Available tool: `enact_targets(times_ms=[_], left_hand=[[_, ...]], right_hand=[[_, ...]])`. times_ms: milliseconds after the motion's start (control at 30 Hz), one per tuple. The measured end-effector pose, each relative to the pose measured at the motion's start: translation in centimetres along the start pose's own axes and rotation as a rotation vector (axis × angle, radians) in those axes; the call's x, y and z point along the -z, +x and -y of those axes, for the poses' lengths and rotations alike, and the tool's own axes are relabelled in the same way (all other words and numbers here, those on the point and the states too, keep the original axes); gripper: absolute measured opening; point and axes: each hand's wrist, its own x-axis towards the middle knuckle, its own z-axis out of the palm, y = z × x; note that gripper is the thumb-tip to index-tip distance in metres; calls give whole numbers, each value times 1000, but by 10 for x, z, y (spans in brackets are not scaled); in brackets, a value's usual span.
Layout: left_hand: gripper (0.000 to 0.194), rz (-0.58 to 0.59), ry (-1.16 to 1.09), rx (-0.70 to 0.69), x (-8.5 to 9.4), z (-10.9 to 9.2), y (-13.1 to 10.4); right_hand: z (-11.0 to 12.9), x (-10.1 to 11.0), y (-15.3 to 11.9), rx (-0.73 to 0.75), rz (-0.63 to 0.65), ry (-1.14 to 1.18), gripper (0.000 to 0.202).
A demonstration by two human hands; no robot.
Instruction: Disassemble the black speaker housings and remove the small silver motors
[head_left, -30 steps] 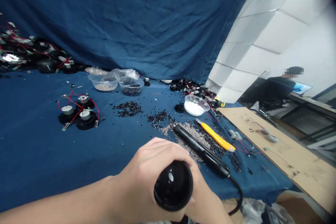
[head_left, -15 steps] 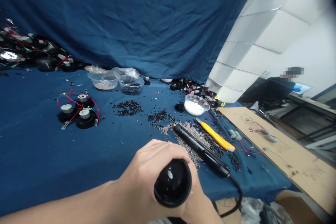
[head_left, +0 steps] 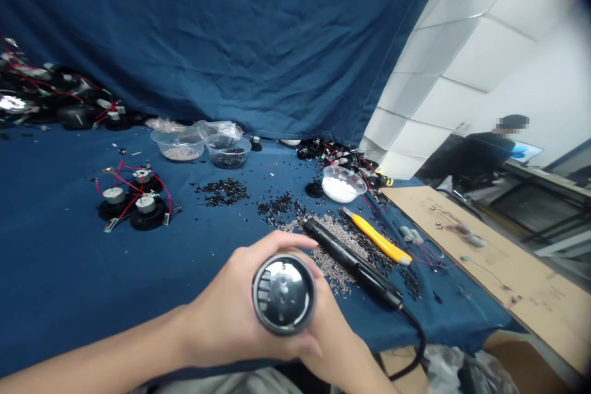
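Note:
Both hands are closed round a round black plastic housing (head_left: pixel 285 295), its open end facing up toward me. My left hand (head_left: pixel 231 298) wraps its left side, with fingers over the far rim. At the right side my right hand (head_left: pixel 329 326) grips it from below, its fingers partly hidden. Inside, a small pale bit shows in the middle of the floor, and slots line the left wall. Just beyond my hands lies a black electric screwdriver (head_left: pixel 353 261) with a cord, among a spread of small silver screws (head_left: pixel 335 271).
A yellow utility knife (head_left: pixel 377 237) lies right of the screwdriver. Farther back stand tubs of silver screws (head_left: pixel 179 151), black screws (head_left: pixel 228 157) and white bits (head_left: pixel 341 188). Wired motor assemblies (head_left: pixel 143 200) sit left. A cardboard sheet (head_left: pixel 489 246) covers the right; a person (head_left: pixel 480 148) sits beyond.
The housing has moved up and slightly left in my hands and tipped, so more of its inside catches the light. My left fingers have shifted round its rim.

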Motion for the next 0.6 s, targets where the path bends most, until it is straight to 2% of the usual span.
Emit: enact_targets(times_ms=[100, 200, 233, 300, 333, 433, 600], left_hand=[[60, -109, -108, 108, 27, -1, 9], [54, -106, -383, 95, 61, 3, 22], [57, -129, -481, 118, 71, 5, 25], [65, -187, -696, 191, 87, 13, 29], [68, -239, -793, 232, 93, 18, 30], [72, -355, -916, 322, 100, 32, 26], [68, -338, -761, 377, 97, 48, 21]], right_hand=[[-7, 20, 21, -10, 25, 32, 33], [-29, 37, 53, -103, -70, -105, 14], [-39, 39, 65, -131, -45, -221, 14], [-56, 37, 89, -181, 97, -441, 15], [-64, 34, 100, -192, 153, -480, 14], [-79, 20, 123, -204, 284, -475, 8], [-88, 8, 132, -194, 397, -436, 15]])
